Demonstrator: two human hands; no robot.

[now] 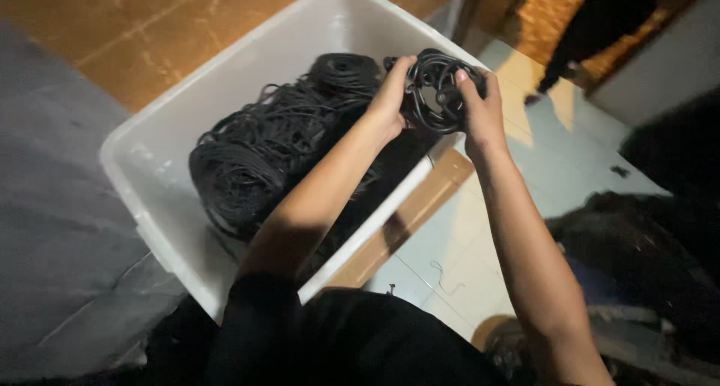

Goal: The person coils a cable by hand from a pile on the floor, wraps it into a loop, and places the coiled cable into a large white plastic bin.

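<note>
1. Black-clothed knees [352, 348] fill the bottom of the head view, closest to the lens, with two bare forearms reaching away from them.
2. Left hand [391, 97] closes its fingers around the near-left side of a small bundle of black cable [439, 86], held up over the far right corner of a white plastic bin [150, 206].
3. Right hand [480, 112] grips the same bundle from the right, thumb on top and fingers curled round its loops.
4. Inside the bin lies a heap of coiled black cables [270, 146], one tight coil at the near-left end and another at the far end, just beside the left hand.
5. Grey matting [52, 206] lies left of the bin, orange-brown floor [142, 34] beyond it, pale tiles [457, 258] to the right.
6. At top right, another person's dark trouser leg [592, 26] stands well apart from the bin.
7. Dark, blurred items at the right edge cannot be made out.
</note>
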